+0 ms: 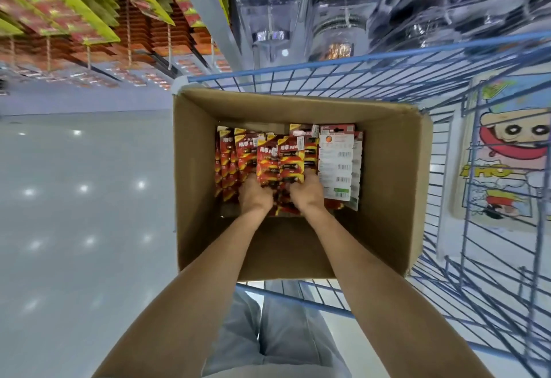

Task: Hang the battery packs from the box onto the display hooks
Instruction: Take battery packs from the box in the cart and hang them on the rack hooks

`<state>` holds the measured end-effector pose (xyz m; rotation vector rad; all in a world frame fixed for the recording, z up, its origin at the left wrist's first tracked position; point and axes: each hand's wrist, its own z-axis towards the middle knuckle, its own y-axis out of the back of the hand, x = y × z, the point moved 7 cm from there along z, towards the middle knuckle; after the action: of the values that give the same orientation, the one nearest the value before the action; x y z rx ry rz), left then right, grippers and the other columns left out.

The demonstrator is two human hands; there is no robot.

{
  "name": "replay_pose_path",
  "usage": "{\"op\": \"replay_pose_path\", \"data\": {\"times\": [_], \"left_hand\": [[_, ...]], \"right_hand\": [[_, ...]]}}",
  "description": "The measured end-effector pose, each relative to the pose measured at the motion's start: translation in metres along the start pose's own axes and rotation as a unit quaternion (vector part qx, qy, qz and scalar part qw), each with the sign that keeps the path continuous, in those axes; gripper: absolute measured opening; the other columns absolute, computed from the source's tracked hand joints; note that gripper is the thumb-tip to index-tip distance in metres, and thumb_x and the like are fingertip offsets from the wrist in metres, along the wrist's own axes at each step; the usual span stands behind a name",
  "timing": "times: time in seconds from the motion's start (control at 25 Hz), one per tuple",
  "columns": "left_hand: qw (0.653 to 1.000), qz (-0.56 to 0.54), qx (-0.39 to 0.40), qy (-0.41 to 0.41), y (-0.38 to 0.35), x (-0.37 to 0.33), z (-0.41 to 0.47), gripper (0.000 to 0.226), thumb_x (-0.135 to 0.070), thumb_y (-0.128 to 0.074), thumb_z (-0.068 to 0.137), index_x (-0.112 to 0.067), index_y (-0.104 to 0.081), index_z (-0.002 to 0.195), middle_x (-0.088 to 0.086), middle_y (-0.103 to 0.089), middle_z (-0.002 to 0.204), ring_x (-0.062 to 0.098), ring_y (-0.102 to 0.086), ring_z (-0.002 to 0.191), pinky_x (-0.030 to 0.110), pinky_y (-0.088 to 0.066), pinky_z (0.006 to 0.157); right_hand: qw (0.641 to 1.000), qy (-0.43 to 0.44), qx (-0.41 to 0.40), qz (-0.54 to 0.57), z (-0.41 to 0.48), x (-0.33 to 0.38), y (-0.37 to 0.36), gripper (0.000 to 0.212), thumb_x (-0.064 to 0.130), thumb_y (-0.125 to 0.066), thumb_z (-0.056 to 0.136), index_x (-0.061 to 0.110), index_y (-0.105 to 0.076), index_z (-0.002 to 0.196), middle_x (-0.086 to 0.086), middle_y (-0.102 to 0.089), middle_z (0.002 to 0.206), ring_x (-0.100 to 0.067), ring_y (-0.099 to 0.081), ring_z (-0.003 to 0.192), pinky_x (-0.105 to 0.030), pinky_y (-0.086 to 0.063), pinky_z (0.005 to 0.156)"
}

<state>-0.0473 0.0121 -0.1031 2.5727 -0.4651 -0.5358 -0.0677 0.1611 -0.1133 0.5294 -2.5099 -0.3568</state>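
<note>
Both bare arms reach down into an open brown cardboard box (393, 175) that sits in a blue wire cart (328, 78). On the bottom of the box lie rows of red-and-yellow carded battery packs (280, 163), overlapping one another. At their right edge one white-backed pack (338, 163) lies face down, showing its barcodes.

The left hand (255, 196) and the right hand (307, 194) sit side by side at the near end of the middle stack. Each hand's fingers are curled round the lower edge of the packs and grip them from either side. The fingertips themselves are hidden under the cards.

At the upper left, well apart from the box, the display hooks (88, 57) carry dense rows of blurred red and yellow-green cards. Below them spreads a glossy pale grey floor (74, 199) with light spots on it. A flat cartoon-printed item (507, 154) lies behind the cart's right wire wall. The person's light grey trousers (268, 333) show between the forearms.
</note>
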Motion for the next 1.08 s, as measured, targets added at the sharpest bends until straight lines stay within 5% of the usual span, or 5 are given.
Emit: {"op": "replay_pose_path", "data": {"times": [0.24, 0.36, 0.52, 0.88, 1.08], "left_hand": [[0.988, -0.126, 0.069, -0.063, 0.048, -0.024, -0.078, 0.024, -0.016, -0.064, 0.099, -0.025, -0.061, 0.121, -0.002, -0.065, 0.122, 0.021, -0.058, 0.123, 0.035, -0.041, 0.106], [0.971, -0.207, 0.084, -0.089, 0.084, -0.040, -0.127, 0.024, -0.017, -0.064, 0.100, -0.036, -0.061, 0.115, -0.004, -0.070, 0.118, 0.018, -0.066, 0.115, 0.038, -0.053, 0.098], [0.945, -0.283, 0.101, -0.130, 0.131, -0.053, -0.183, 0.029, -0.014, -0.068, 0.099, -0.033, -0.067, 0.121, -0.008, -0.078, 0.108, 0.013, -0.076, 0.099, 0.036, -0.060, 0.088], [0.885, -0.392, 0.081, -0.238, 0.241, -0.054, -0.265, 0.039, -0.019, -0.079, 0.087, -0.029, -0.068, 0.123, -0.002, -0.079, 0.110, 0.020, -0.078, 0.097, 0.040, -0.064, 0.081], [0.864, -0.409, 0.050, -0.291, 0.325, -0.029, -0.270, 0.042, -0.020, -0.078, 0.089, -0.026, -0.066, 0.128, -0.001, -0.079, 0.112, 0.023, -0.078, 0.100, 0.042, -0.063, 0.085]], "right_hand": [[0.991, 0.047, 0.051, 0.118, -0.080, 0.037, 0.050, 0.026, 0.013, -0.064, 0.099, 0.019, -0.058, 0.124, 0.017, -0.062, 0.103, 0.004, -0.057, 0.094, -0.014, -0.040, 0.073], [0.977, 0.065, 0.065, 0.192, -0.123, 0.063, 0.074, 0.030, 0.014, -0.068, 0.097, 0.022, -0.063, 0.126, 0.005, -0.074, 0.113, -0.015, -0.070, 0.109, -0.032, -0.055, 0.086], [0.957, 0.118, 0.099, 0.246, -0.186, 0.099, 0.105, 0.035, 0.007, -0.068, 0.096, 0.023, -0.067, 0.127, -0.001, -0.076, 0.119, -0.023, -0.072, 0.112, -0.046, -0.056, 0.094], [0.933, 0.196, 0.122, 0.277, -0.299, 0.171, 0.101, 0.040, 0.007, -0.071, 0.093, 0.020, -0.063, 0.130, -0.004, -0.076, 0.120, -0.027, -0.073, 0.111, -0.059, -0.055, 0.099], [0.916, 0.249, 0.123, 0.290, -0.343, 0.225, 0.043, 0.038, 0.009, -0.076, 0.088, 0.017, -0.067, 0.124, -0.008, -0.077, 0.117, -0.031, -0.073, 0.110, -0.054, -0.056, 0.097]]}}
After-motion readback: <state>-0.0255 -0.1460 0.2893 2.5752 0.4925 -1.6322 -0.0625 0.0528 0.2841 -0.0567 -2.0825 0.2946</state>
